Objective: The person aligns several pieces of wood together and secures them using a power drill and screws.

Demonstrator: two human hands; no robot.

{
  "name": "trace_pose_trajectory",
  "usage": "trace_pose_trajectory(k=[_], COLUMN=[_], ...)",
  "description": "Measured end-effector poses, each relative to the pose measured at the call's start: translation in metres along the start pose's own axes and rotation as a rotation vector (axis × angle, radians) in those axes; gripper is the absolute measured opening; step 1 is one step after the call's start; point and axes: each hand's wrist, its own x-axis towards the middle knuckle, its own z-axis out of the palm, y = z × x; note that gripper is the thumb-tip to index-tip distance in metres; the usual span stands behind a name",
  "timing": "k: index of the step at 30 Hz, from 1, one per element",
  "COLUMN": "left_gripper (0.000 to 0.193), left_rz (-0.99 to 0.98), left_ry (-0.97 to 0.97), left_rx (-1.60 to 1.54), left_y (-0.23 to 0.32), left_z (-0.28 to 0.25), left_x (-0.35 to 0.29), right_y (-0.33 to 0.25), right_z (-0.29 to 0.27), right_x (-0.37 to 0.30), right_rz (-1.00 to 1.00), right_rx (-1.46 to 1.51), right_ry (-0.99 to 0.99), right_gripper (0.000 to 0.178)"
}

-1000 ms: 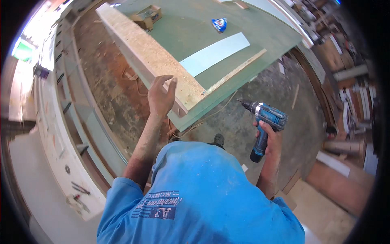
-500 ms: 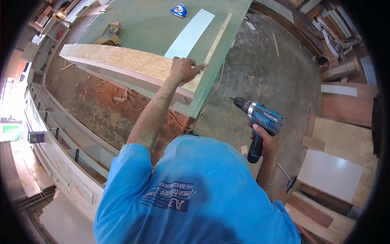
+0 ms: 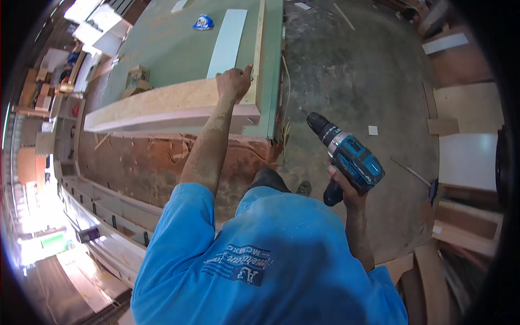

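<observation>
In my right hand (image 3: 345, 187) is a blue and black cordless drill (image 3: 356, 160), held by its grip over the floor to the right, with its bit (image 3: 302, 110) touching nothing. My left hand (image 3: 233, 85) rests at the near right corner of a timber frame, where a long wooden board (image 3: 157, 104) meets a narrow strip (image 3: 260, 40). Its fingers are closed around a small shiny piece at the corner, seemingly a screw (image 3: 251, 77). Another screw (image 3: 249, 120) sticks out of the board's near face.
The frame lies on a green tabletop (image 3: 168, 49) with a white strip (image 3: 227, 43), a blue packet (image 3: 203, 22) and a small open cardboard box (image 3: 136, 81). A cable (image 3: 286, 86) hangs beside its right edge. Boards (image 3: 468, 157) stand at the right, long cabinet frames (image 3: 111, 203) at the left.
My view has turned, so the table appears further left. The drill is still in my right hand, its bit a little higher in view. My left hand remains at the frame's corner.
</observation>
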Motion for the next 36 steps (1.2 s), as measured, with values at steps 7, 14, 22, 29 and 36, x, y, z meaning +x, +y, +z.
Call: trace_pose_trajectory(k=[7,14,22,29,36], left_gripper=[0.071,0.068,0.064,0.062,0.062], left_rz=[0.038,0.149,0.176,0.229,0.221], left_ry=[-0.046,-0.121,-0.216,-0.167,-0.152], left_rx=[0.008,-0.114,-0.141,-0.116,-0.121], left_y=[0.002,0.000,-0.006,-0.007,-0.009], left_z=[-0.006,-0.012,-0.016,-0.010,-0.008], left_x=[-0.002,-0.008,-0.005,-0.004,-0.005], right_y=[0.038,0.074,0.104,0.126,0.124], right_z=[0.064,0.184,0.265,0.289,0.307], right_x=[-0.012,-0.033,-0.062,-0.054,-0.053], right_rz=[0.194,0.190,0.108,0.082,0.087], right_rx=[0.176,0.540,0.771,0.941,0.943], right_ry=[0.113,0.392,0.549,0.610,0.605], right_gripper=[0.020,0.033,0.036,0.034,0.034])
